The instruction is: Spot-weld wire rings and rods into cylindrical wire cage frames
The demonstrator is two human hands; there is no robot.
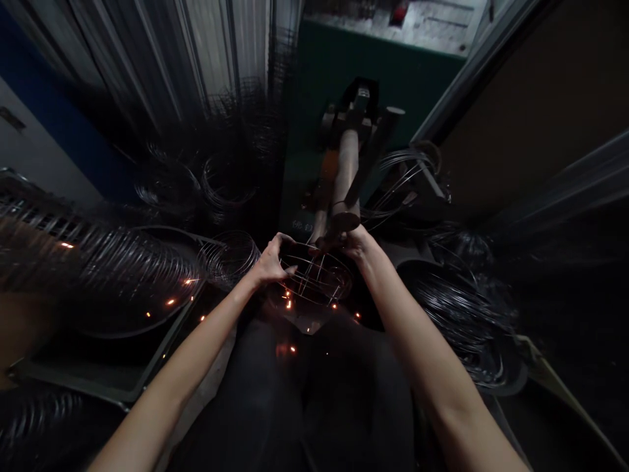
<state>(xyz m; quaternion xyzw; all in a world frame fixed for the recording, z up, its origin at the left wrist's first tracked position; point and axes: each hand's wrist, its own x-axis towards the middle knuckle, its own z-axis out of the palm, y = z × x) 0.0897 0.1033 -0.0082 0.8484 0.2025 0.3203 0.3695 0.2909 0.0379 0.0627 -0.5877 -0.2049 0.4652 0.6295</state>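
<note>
A round wire frame [319, 280] with crossing wires is held beneath the arm of a green machine [314, 98]. My left hand [276, 261] grips the frame's left edge between thumb and fingers. Beside the machine's metal arm [348, 164], at the frame's upper right, is my right hand [354, 241]; its fingers are mostly hidden behind the arm's end, so what they hold cannot be made out. Orange sparks [288, 303] fly below and around the frame.
Many stacked wire rings [113, 262] lie at the left above a dark tray [83, 383]. A wire coil [228, 255] sits left of my left hand. At the right, a round container holds a heap of wire pieces [447, 308]. More wires [405, 164] hang beside the machine.
</note>
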